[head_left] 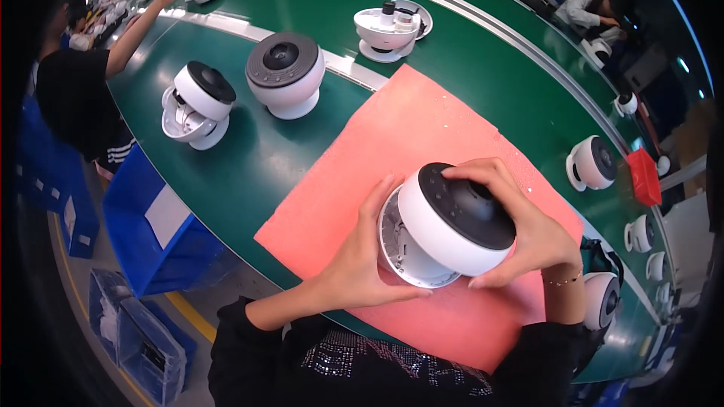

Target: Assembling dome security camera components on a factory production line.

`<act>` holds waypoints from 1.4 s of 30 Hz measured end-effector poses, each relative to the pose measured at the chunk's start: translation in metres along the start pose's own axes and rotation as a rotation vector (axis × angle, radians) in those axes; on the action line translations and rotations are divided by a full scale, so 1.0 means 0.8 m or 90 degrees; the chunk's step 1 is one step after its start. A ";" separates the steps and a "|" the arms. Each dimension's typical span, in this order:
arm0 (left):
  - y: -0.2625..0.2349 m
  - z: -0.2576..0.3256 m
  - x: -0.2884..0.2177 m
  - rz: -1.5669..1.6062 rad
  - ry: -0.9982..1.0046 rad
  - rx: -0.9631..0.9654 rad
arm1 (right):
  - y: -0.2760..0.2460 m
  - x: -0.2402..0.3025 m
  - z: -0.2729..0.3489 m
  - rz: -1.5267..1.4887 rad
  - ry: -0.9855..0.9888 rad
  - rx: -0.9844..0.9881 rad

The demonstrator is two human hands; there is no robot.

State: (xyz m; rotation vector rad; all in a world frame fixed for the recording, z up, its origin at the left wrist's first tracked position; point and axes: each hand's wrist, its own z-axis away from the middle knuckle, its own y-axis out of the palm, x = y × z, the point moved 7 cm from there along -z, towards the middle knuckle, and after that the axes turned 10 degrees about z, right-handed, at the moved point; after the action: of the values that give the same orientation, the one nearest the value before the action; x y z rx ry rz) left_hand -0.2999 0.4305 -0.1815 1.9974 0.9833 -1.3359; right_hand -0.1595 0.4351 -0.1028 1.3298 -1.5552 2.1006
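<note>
Both hands are wrapped round one ball-shaped white device with a black face, held above a pink foam mat (pixel 400 136). My left hand (pixel 354 256) grips the hollow white back shell (pixel 407 252), whose inner side shows small fittings. On the other side, my right hand (pixel 528 234) holds the black-faced front half (pixel 452 237), its fingers over the black disc and its thumb low on the white rim. The two halves sit tilted against each other, with a gap on the left side. Whether they are joined underneath is hidden.
To the left on the green table stand an opened device (pixel 197 105) and a closed device (pixel 285 75). Another opened device (pixel 388 30) is on the conveyor belt (pixel 467 53). Several more line the right side, near a red bin (pixel 644 177). A co-worker's arm (pixel 143 34) reaches across at far left.
</note>
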 end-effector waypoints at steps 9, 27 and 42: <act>-0.038 0.016 -0.032 -0.105 -0.024 -0.021 | 0.018 0.054 -0.010 0.220 0.006 -0.108; -0.051 0.008 -0.032 0.003 0.202 0.004 | 0.048 -0.007 0.024 -0.446 0.360 -0.107; -0.070 -0.022 -0.033 -0.151 0.227 0.243 | -0.005 0.107 -0.103 0.281 -0.162 0.192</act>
State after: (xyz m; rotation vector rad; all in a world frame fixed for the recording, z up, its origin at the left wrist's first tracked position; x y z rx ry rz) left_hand -0.3423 0.4699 -0.1524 2.5370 1.2297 -1.4009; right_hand -0.2502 0.4785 -0.0387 1.5110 -1.8279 2.6014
